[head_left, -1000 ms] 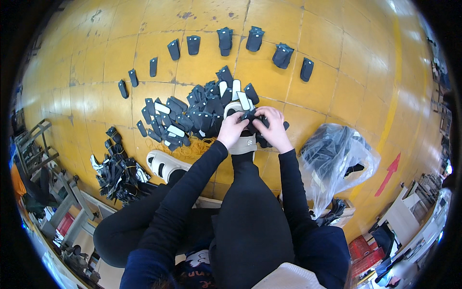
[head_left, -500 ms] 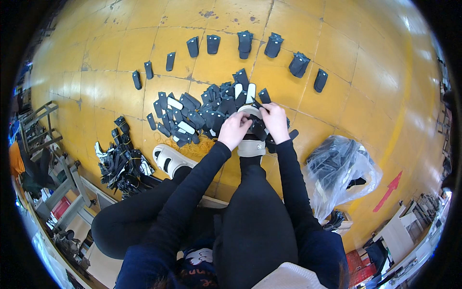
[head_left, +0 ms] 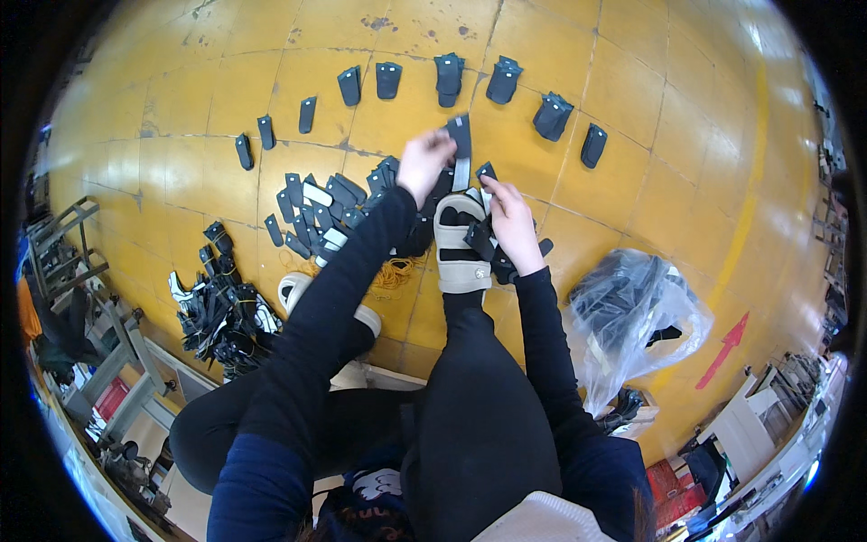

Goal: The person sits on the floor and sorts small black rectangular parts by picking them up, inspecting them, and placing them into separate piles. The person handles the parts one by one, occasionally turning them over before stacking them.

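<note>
I sit on a yellow tiled floor with a loose heap of dark flat pieces (head_left: 339, 212) in front of me. My left hand (head_left: 423, 163) is stretched forward and holds one dark flat piece (head_left: 461, 135) out toward a row of small stacks (head_left: 449, 77) laid along the far floor. My right hand (head_left: 510, 221) rests lower, by my grey strapped shoe (head_left: 459, 244), fingers on the dark pieces (head_left: 483, 242) lying there. Whether it grips one I cannot tell.
A clear plastic bag (head_left: 632, 312) with dark pieces lies to my right. A tangled pile of black and white parts (head_left: 221, 307) sits at my left, next to a metal frame (head_left: 99, 334). A red arrow (head_left: 722, 348) is painted on the floor.
My left hand left the heap by my shoe and reached forward with one dark piece. My right hand stayed near the shoe.
</note>
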### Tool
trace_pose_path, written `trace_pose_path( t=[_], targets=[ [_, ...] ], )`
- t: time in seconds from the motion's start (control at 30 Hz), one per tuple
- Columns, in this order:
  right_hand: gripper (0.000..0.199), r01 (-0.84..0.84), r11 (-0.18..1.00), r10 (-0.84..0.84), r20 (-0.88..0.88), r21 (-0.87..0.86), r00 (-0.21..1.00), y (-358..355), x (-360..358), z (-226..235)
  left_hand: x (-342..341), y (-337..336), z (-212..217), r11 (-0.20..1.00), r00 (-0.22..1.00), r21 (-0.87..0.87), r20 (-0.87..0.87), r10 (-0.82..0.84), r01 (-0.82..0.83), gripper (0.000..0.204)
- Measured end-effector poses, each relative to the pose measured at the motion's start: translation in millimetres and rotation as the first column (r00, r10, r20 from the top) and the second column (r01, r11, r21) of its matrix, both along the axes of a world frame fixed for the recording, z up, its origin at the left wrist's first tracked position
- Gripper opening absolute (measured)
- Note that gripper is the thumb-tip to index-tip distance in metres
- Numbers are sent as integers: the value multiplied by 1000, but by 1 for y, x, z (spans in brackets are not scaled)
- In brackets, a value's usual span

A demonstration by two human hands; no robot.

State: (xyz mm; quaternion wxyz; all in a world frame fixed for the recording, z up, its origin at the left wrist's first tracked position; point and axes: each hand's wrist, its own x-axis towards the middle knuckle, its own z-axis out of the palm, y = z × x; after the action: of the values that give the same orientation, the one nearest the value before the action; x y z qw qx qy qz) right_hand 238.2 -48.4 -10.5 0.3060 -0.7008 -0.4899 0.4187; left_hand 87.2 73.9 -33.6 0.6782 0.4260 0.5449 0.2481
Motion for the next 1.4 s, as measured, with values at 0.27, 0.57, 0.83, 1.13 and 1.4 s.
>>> trace_pose_path(
  t=[0.27,0.57,0.83,1.13,1.4],
  targets=[
    [58,-364,924,381,220,-115,898,-33,16,-4,7,128,-64,929,841,285,-539,-50,237,33],
    [46,-388,919,394,180,-68,901,-39,12,14,7,118,-57,866,794,343,-601,-94,363,39],
    [24,-232,972,233,-10,33,973,-35,7,8,-5,25,-15,941,966,243,-163,-199,234,33],
    [12,339,932,-339,-630,-126,699,-45,15,22,11,-118,41,935,913,-217,363,-187,279,50],
    [35,150,979,-197,-441,-139,875,-64,2,-9,20,-123,19,960,953,-264,256,160,-91,20]
  ],
)
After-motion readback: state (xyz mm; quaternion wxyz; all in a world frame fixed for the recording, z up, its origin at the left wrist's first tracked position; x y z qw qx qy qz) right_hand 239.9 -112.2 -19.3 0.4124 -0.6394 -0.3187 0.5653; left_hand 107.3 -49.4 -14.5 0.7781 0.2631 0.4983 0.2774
